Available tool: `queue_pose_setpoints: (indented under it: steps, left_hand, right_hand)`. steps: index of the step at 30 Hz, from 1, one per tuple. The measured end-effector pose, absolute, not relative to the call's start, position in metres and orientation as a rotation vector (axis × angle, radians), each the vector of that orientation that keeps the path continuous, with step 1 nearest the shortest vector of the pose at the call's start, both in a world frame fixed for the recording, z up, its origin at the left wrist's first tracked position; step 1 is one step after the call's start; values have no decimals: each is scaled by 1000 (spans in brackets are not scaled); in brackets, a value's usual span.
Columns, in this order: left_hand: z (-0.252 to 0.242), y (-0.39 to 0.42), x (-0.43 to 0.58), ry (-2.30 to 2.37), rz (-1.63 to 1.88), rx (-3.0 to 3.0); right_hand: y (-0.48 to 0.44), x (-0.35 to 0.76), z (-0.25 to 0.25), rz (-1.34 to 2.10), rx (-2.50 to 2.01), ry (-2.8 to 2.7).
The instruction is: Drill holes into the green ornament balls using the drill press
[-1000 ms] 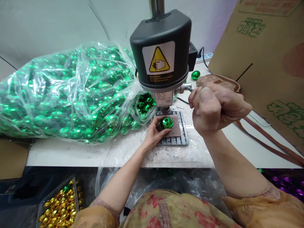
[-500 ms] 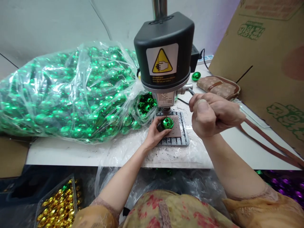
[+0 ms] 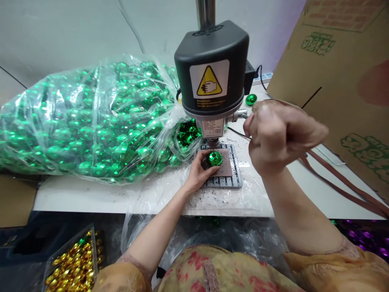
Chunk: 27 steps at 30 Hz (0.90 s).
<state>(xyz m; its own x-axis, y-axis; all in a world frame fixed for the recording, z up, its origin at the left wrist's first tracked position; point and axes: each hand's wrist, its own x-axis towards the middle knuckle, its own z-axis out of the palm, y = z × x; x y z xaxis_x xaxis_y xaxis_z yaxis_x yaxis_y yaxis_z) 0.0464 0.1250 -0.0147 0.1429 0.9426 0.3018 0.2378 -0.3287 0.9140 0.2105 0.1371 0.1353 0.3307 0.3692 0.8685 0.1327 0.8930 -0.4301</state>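
Bauble (image 3: 214, 158) sits on the pad (image 3: 226, 165) directly under the drill (image 3: 212, 69) chuck, with the bit at its top. Can't tell if it has cut in. Left hand (image 3: 197, 173) pins it, thumb and fingers clamped round its sides. Right hand (image 3: 281, 136), right of the drill, is a tight fist on the lever (image 3: 240, 114), wrist raised. Looks mid-stroke on this piece. Swarf in front of the drill. Bag (image 3: 91, 121) of baubles to its left, drilled or not unclear.
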Motion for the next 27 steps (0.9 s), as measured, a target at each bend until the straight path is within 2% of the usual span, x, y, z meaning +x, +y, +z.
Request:
queue_pose_setpoints:
  steps: [5,7,12,16,20,23,25,27]
  left_hand:
    - [-3,92,46,1430,1398,1713]
    - [2,63,38,1359,1395,1876]
    - [-3,-10,14,778,926,2727]
    - [-12,-32,5,694,598,3016]
    - [-3,-4,4,817,925,2942]
    - [13,55,1,1255,1171,2779]
    - [22,107,-3,1411,1209,2695]
    - [28,158,-5,1732,1078,2521]
  right_hand:
    - [145,208,167,215,-373,-1124]
    - [147,209,170,235,-331,-1145]
    - [145,209,167,219,-375,-1163]
    - [144,209,166,226,-362,-1161]
    - [144,211,165,233,-348,-1165]
    - [143,211,164,241,-368,-1164]
    - [142,211,164,250,-389,-1166]
    - [142,211,163,254,-402,-1168]
